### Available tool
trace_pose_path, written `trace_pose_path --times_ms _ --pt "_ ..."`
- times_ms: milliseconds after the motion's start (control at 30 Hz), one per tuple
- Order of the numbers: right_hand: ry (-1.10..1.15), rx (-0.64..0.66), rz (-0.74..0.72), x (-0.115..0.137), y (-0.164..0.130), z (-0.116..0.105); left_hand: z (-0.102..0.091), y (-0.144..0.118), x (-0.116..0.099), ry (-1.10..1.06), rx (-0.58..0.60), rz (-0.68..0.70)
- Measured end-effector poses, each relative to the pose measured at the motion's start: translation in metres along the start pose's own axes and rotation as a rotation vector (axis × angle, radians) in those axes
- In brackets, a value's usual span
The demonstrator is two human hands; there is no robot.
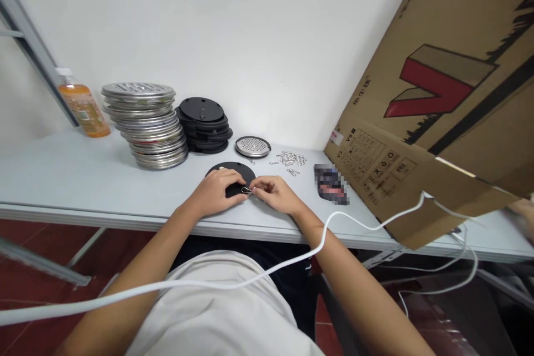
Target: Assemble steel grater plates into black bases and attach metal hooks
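A flat black disc (239,169) lies on the table in front of me, partly covered by my left hand. My left hand (217,190) rests over its near left part, fingers bent on top and thumb toward the near edge, gripping it. At the disc's right edge, my right hand (273,192) pinches a small wire clip (247,191) between thumb and fingertips. The clip's loop shows between the two hands; whether it passes through the disc I cannot tell. Beyond them lie a round perforated metal grater plate (253,147) and a pile of small wire clips (292,158).
A tall stack of round metal plates (152,128) leans at left, beside stacked black discs (204,128) and an orange bottle (84,105). To the right are a pixelated dark item (331,184) and a large cardboard box (375,178). A white cable (275,270) crosses before me.
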State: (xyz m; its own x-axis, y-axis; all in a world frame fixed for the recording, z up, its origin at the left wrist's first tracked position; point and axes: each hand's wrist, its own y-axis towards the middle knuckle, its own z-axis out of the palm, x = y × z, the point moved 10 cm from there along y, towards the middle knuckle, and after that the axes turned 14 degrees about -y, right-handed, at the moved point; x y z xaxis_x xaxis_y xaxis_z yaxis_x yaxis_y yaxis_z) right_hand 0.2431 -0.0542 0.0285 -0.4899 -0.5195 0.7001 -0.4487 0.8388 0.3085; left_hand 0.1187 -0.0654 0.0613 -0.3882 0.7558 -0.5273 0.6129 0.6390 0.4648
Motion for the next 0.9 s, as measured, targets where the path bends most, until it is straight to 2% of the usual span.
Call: trace_pose_path --times_ms 233,433,900 --pt "0.173 0.032 0.061 0.002 0.005 0.0 0.001 0.0 -0.002 0.026 0.006 0.04" --pt "0.165 0.016 0.183 -0.01 0.005 0.002 0.0 0.0 -0.001 0.0 -0.018 0.028" --pt "0.228 0.049 0.233 -0.017 0.009 0.005 0.001 -0.001 0.003 -0.005 0.008 -0.007"
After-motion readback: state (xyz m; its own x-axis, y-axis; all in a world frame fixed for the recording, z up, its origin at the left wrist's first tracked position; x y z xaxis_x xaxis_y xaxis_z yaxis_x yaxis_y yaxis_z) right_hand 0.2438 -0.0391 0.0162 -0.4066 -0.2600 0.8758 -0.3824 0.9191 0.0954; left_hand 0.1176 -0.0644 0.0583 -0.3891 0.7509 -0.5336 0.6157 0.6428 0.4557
